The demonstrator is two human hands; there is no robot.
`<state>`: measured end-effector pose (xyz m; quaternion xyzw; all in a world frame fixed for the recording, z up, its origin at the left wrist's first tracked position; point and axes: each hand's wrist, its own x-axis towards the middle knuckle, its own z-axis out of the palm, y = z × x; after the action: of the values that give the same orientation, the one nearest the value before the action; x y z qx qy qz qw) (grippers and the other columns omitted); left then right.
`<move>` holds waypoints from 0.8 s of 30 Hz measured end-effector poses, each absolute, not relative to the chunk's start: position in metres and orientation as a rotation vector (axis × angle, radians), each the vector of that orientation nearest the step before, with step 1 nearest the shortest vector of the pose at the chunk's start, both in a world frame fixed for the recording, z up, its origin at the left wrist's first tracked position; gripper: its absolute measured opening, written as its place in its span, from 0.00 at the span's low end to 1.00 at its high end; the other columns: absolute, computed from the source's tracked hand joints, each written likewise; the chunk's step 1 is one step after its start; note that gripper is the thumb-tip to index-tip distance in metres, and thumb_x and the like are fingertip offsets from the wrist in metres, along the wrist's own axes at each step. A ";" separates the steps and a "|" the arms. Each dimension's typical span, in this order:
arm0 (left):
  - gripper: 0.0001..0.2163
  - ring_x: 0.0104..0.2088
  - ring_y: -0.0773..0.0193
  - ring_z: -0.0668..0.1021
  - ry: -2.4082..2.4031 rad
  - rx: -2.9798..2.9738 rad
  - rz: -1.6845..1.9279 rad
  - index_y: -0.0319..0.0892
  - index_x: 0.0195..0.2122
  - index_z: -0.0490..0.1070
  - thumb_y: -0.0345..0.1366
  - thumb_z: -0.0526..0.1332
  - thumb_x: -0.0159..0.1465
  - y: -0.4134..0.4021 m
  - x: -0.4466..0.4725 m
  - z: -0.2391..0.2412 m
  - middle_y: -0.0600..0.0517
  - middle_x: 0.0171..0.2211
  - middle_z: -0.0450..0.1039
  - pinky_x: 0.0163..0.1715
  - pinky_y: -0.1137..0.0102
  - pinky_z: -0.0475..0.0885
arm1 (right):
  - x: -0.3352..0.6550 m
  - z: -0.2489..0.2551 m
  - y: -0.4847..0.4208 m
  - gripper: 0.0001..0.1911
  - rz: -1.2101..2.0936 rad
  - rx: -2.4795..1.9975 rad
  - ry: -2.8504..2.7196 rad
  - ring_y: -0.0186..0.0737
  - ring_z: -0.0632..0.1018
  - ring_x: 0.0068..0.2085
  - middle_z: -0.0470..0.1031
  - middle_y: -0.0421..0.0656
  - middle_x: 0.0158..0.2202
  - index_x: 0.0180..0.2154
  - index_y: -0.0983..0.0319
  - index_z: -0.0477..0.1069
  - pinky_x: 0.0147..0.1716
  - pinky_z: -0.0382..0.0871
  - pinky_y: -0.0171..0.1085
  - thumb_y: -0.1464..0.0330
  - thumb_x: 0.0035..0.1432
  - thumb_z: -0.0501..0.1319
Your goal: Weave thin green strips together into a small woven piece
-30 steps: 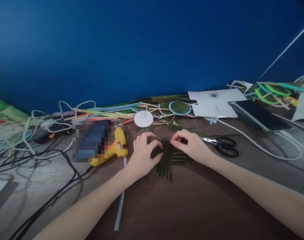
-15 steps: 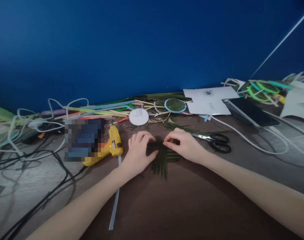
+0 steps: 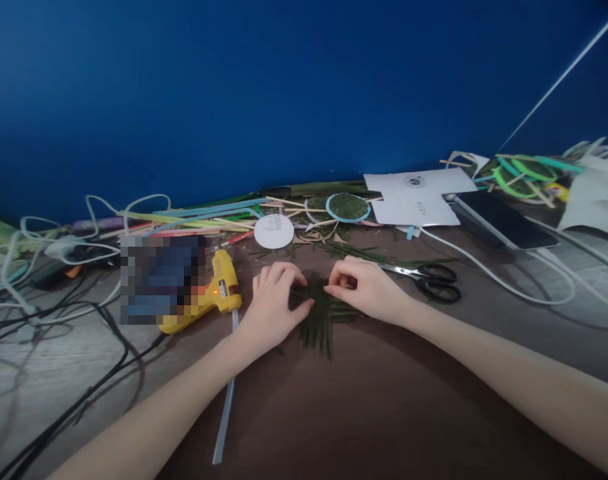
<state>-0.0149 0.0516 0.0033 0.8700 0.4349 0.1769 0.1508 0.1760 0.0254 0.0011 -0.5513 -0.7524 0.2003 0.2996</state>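
Observation:
A small woven mat of dark green leaf strips (image 3: 317, 323) lies flat on the brown board, its loose ends spreading toward me and to the right. My left hand (image 3: 274, 303) rests at the mat's left side, fingers curved and thumb apart, with the thumb tip at its edge. At the mat's upper right, my right hand (image 3: 367, 287) has its thumb and forefinger pinched together, seemingly on a thin leaf strip; the tips hide most of it. Black-handled scissors (image 3: 429, 275) lie just beyond my right hand. A yellow glue gun (image 3: 227, 287) with a clear glue stick (image 3: 227, 413) is left of my left hand.
Behind are a white paper disc (image 3: 274, 231), a blue-rimmed green disc (image 3: 348, 208), thin sticks and leaf strips. A white card (image 3: 414, 197) and a cabled phone (image 3: 507, 219) lie to the right. Tangled cables (image 3: 59, 313) and a blurred-out object (image 3: 161, 277) occupy the left.
The view has shifted slightly, so most things appear a little farther left. Both hands keep nearly the same pose over the woven mat.

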 end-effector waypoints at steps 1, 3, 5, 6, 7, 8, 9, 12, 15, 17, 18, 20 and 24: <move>0.08 0.46 0.56 0.66 1.252 2.499 0.504 0.43 0.35 0.64 0.33 0.61 0.55 0.052 -0.015 0.003 0.51 0.43 0.65 0.43 0.62 0.59 | 0.176 0.001 0.025 0.09 0.538 -1.457 -2.002 0.33 0.66 0.27 0.62 0.36 0.20 0.22 0.61 0.64 0.28 0.58 0.33 0.71 0.50 0.62; 0.07 0.46 0.56 0.66 1.252 2.506 0.500 0.43 0.35 0.64 0.33 0.61 0.55 0.052 -0.015 0.003 0.51 0.43 0.65 0.43 0.62 0.59 | 0.177 0.002 0.025 0.09 0.547 -1.443 -2.006 0.33 0.66 0.27 0.62 0.36 0.20 0.22 0.62 0.64 0.28 0.58 0.33 0.71 0.50 0.63; 0.07 0.46 0.56 0.66 1.247 2.513 0.498 0.43 0.34 0.64 0.33 0.61 0.56 0.052 -0.015 0.003 0.51 0.43 0.65 0.43 0.62 0.58 | 0.178 0.001 0.026 0.09 0.545 -1.431 -2.012 0.33 0.66 0.27 0.62 0.36 0.19 0.22 0.62 0.65 0.28 0.58 0.32 0.71 0.50 0.63; 0.07 0.45 0.56 0.66 1.246 2.515 0.497 0.43 0.35 0.64 0.33 0.61 0.56 0.052 -0.014 0.003 0.51 0.43 0.65 0.43 0.62 0.58 | 0.178 0.001 0.026 0.09 0.543 -1.426 -2.015 0.33 0.66 0.27 0.62 0.36 0.19 0.22 0.62 0.65 0.28 0.58 0.32 0.71 0.50 0.63; 0.07 0.45 0.56 0.66 1.246 2.514 0.494 0.43 0.35 0.64 0.33 0.61 0.56 0.052 -0.014 0.002 0.51 0.43 0.65 0.43 0.62 0.58 | 0.178 0.001 0.026 0.09 0.541 -1.422 -2.019 0.33 0.66 0.27 0.61 0.36 0.19 0.22 0.62 0.65 0.28 0.58 0.32 0.71 0.50 0.63; 0.07 0.45 0.56 0.66 1.246 2.512 0.492 0.43 0.35 0.64 0.33 0.61 0.56 0.052 -0.014 0.002 0.51 0.43 0.65 0.43 0.62 0.58 | 0.178 0.001 0.026 0.09 0.541 -1.420 -2.023 0.33 0.66 0.27 0.61 0.36 0.18 0.22 0.62 0.65 0.28 0.58 0.32 0.71 0.50 0.63; 0.07 0.45 0.56 0.66 1.246 2.510 0.491 0.43 0.35 0.64 0.33 0.61 0.56 0.052 -0.014 0.002 0.51 0.43 0.65 0.43 0.62 0.58 | 0.178 0.000 0.026 0.09 0.540 -1.419 -2.024 0.33 0.66 0.27 0.61 0.36 0.18 0.22 0.62 0.65 0.28 0.58 0.32 0.71 0.50 0.63; 0.07 0.45 0.57 0.66 1.242 2.512 0.499 0.42 0.35 0.64 0.33 0.61 0.56 0.052 -0.014 0.002 0.51 0.43 0.65 0.43 0.62 0.58 | 0.178 0.000 0.026 0.09 0.535 -1.417 -2.021 0.33 0.66 0.27 0.61 0.36 0.18 0.21 0.62 0.64 0.28 0.58 0.32 0.72 0.50 0.63; 0.08 0.43 0.57 0.66 1.246 2.508 0.516 0.42 0.35 0.64 0.32 0.61 0.55 0.051 -0.014 0.005 0.51 0.41 0.66 0.42 0.63 0.59 | 0.177 0.000 0.026 0.10 0.526 -1.423 -2.016 0.32 0.65 0.26 0.61 0.36 0.18 0.21 0.62 0.64 0.28 0.57 0.32 0.73 0.49 0.63; 0.08 0.42 0.58 0.66 1.235 2.498 0.524 0.43 0.35 0.64 0.31 0.61 0.55 0.051 -0.014 0.007 0.52 0.38 0.67 0.41 0.63 0.59 | 0.177 0.000 0.026 0.10 0.518 -1.429 -2.017 0.32 0.65 0.26 0.61 0.36 0.18 0.21 0.62 0.64 0.27 0.57 0.32 0.74 0.49 0.63; 0.07 0.41 0.59 0.67 1.219 2.492 0.522 0.43 0.34 0.64 0.31 0.61 0.56 0.050 -0.014 0.008 0.53 0.36 0.68 0.41 0.64 0.59 | 0.177 0.000 0.026 0.10 0.515 -1.430 -2.020 0.32 0.65 0.26 0.61 0.35 0.18 0.21 0.62 0.64 0.28 0.57 0.32 0.74 0.48 0.63; 0.07 0.39 0.61 0.68 1.157 2.483 0.521 0.43 0.34 0.64 0.30 0.60 0.56 0.050 -0.013 0.009 0.54 0.34 0.68 0.42 0.64 0.59 | 0.177 0.000 0.026 0.09 0.509 -1.428 -2.024 0.32 0.65 0.26 0.61 0.35 0.18 0.21 0.62 0.64 0.28 0.57 0.32 0.74 0.48 0.63; 0.08 0.40 0.62 0.69 1.120 2.465 0.503 0.44 0.35 0.64 0.30 0.61 0.56 0.050 -0.013 0.007 0.55 0.35 0.69 0.45 0.64 0.58 | 0.177 0.001 0.026 0.09 0.519 -1.426 -2.020 0.32 0.65 0.26 0.61 0.35 0.18 0.22 0.62 0.64 0.28 0.57 0.32 0.74 0.48 0.63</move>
<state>-0.0134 0.0502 0.0066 0.8784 0.3990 0.1791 0.1929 0.1766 0.0263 0.0005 -0.5381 -0.7619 0.1956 0.3027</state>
